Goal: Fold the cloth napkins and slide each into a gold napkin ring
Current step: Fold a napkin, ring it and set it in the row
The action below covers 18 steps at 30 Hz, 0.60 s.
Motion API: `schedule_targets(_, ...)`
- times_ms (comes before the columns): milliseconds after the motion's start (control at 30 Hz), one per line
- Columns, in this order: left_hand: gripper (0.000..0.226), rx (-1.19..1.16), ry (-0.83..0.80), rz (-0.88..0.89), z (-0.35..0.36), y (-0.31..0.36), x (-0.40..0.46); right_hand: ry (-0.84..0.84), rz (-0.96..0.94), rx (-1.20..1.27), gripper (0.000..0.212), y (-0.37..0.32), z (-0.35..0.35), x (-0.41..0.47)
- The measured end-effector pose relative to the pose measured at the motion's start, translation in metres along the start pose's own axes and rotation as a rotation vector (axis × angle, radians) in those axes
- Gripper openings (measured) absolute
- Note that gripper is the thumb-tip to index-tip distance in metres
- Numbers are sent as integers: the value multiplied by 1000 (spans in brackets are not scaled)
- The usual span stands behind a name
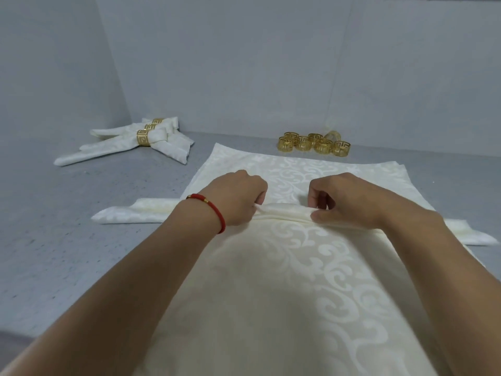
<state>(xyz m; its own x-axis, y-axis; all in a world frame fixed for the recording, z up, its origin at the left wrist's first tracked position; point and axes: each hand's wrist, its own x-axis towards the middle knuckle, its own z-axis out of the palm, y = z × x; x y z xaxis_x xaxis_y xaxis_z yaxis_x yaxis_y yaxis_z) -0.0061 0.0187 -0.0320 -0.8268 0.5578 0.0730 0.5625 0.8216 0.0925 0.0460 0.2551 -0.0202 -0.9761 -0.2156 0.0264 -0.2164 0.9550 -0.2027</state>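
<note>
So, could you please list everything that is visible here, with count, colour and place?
folded napkin: one, cream, long strip across the stack, pinched at its middle
napkin stack: count unclear, cream with scroll pattern, flat in the centre
finished napkins: about three, cream, each in a gold ring, far left
loose napkin rings: about seven, gold, far centre-right
table: one, grey speckled
bracelet: one, red, left wrist
left hand: grip on the folded napkin
right hand: grip on the folded napkin
</note>
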Motion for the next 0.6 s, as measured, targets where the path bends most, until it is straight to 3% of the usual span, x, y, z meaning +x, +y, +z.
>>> schedule_targets(133,23,58,-26,-29,15,11,-33,-175,46,-1,12,-4,-5,-5)
schedule_targets(233,37,76,-45,46,31,9,-48,-237,49,-13,14,-9,-12,-14)
schedule_targets(300,47,-15,-76,48,36,5,-53,-192,57,-51,27,-13,-17,-16)
schedule_targets(433,49,-79,-53,61,42,3,-58,155,11,-147,42,-39,1,10)
schedule_targets(533,50,-159,-51,71,39,3,-61,65,12,-45,65,-52,35,31)
schedule_targets(600,49,-260,-84,36,38,0,-61,-32,39,-89,68,-47,56,36)
